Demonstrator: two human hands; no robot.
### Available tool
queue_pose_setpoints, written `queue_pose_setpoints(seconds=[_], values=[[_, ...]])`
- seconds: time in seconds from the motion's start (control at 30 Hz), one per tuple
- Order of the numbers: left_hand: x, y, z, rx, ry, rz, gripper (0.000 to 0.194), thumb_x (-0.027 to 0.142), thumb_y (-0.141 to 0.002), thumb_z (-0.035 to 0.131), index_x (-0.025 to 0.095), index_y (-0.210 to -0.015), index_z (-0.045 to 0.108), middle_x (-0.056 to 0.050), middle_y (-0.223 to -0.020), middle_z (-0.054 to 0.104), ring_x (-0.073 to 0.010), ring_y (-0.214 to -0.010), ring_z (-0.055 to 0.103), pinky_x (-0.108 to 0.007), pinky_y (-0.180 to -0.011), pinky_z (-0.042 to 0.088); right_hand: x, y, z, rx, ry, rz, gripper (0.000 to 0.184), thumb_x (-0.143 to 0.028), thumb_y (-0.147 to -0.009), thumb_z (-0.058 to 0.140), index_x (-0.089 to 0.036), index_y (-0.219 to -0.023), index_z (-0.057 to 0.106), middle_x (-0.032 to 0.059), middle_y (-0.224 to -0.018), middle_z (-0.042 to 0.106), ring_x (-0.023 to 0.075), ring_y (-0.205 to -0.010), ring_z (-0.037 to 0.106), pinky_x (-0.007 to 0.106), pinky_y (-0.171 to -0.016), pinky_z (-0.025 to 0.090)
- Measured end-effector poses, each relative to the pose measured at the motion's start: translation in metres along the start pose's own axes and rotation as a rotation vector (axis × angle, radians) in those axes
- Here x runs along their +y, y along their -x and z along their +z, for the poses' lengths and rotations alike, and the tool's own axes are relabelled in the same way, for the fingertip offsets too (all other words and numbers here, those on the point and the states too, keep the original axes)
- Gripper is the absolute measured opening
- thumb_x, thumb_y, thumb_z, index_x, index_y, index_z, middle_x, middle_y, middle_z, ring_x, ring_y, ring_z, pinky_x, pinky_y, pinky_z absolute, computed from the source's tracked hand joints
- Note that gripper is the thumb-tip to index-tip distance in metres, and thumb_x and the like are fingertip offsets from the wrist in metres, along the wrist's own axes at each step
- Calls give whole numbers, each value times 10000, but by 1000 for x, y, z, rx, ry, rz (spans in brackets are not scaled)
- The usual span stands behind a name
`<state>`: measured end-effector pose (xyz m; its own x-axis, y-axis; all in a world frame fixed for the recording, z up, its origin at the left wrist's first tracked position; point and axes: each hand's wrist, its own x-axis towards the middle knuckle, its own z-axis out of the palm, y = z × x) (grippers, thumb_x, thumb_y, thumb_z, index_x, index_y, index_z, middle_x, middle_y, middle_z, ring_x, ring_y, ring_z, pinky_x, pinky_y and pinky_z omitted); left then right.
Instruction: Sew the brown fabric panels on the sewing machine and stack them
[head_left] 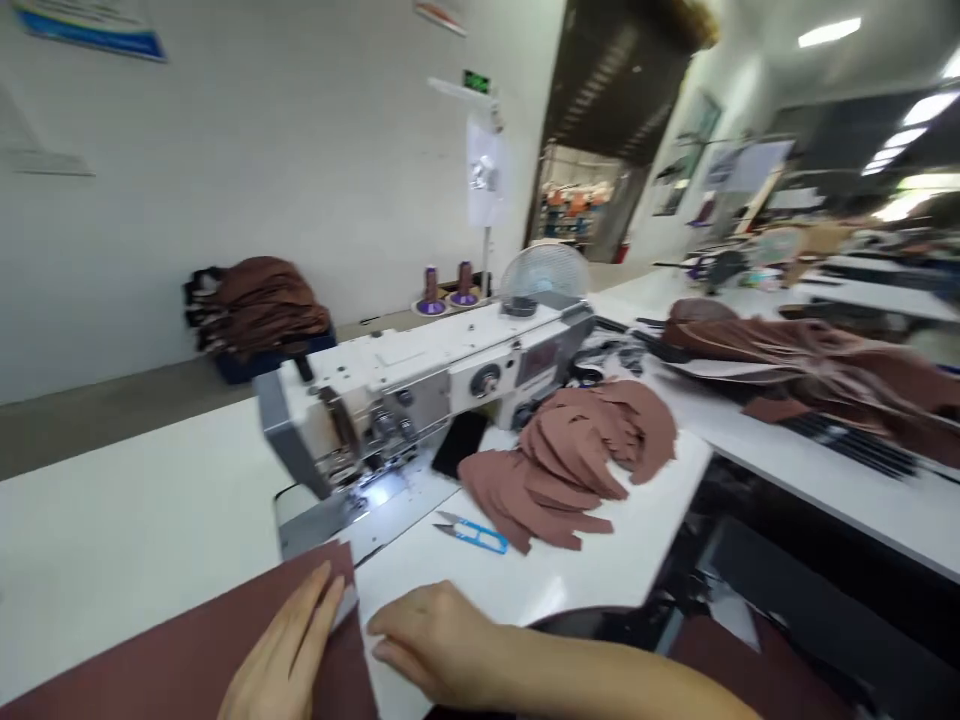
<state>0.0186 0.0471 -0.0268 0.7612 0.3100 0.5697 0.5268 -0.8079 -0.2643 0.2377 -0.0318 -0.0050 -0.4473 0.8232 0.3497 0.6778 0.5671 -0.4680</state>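
My left hand [289,650] lies flat on a maroon fabric piece [172,640], fingers stretched out near its right edge. A small pale patch shows by the fingertips. Just right of that edge, my right hand [442,640] is closed, thumb and forefinger curled toward the cloth; whatever it may hold is hidden. Ahead stands a white sewing machine [420,365], its lamp lit over the needle area. Blue-handled thread snips [472,533] rest on the table beyond my right hand. Behind them lies a fanned pile of brown cut fabric pieces [570,460].
A black phone [460,445] lies under the machine arm. Two thread cones [431,290] stand behind it. More brown fabric [825,360] covers the table at right. A blue bin [262,360] heaped with cloth sits by the wall. Dark cloth [742,670] lies below the table edge.
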Motion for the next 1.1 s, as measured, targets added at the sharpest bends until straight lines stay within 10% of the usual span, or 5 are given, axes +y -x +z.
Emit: queue_pose_setpoints(seconds=[0.17, 0.3, 0.6, 1.1], values=[[-18, 16, 35, -240, -177, -267, 436, 14, -848, 274, 52, -1183, 550, -194, -1198, 615, -261, -1146, 570, -402, -976, 477, 16, 1, 1, -103, 449, -593, 275, -205, -938, 413, -71, -1132, 557, 179, -1123, 620, 283, -1006, 603, 431, -862, 464], [-7, 1, 58, -517, -79, -441, 458, -32, -825, 259, 82, -1100, 607, -170, -1285, 564, -235, -1222, 511, -395, -992, 480, 21, -27, 34, -93, 490, -800, 295, -218, -936, 393, -45, -1044, 606, 190, -1051, 642, 277, -947, 626, 436, -838, 460], [-18, -33, 21, -782, -58, -424, 485, 27, -858, 344, 205, -1253, 561, -129, -1077, 632, -265, -999, 600, -420, -809, 517, 45, -61, 68, 99, 575, -586, 318, -190, -899, 450, 19, -1102, 575, 250, -1081, 628, 337, -1032, 611, 475, -880, 466], [-11, -86, 47, -973, 160, -488, 450, 94, -894, 285, 127, -1308, 459, -125, -1140, 566, -226, -1047, 540, -363, -836, 495, 84, -59, 43, 109, 341, -462, 235, -142, -911, 444, -36, -1061, 591, 201, -1099, 608, 295, -1154, 526, 427, -1004, 426]])
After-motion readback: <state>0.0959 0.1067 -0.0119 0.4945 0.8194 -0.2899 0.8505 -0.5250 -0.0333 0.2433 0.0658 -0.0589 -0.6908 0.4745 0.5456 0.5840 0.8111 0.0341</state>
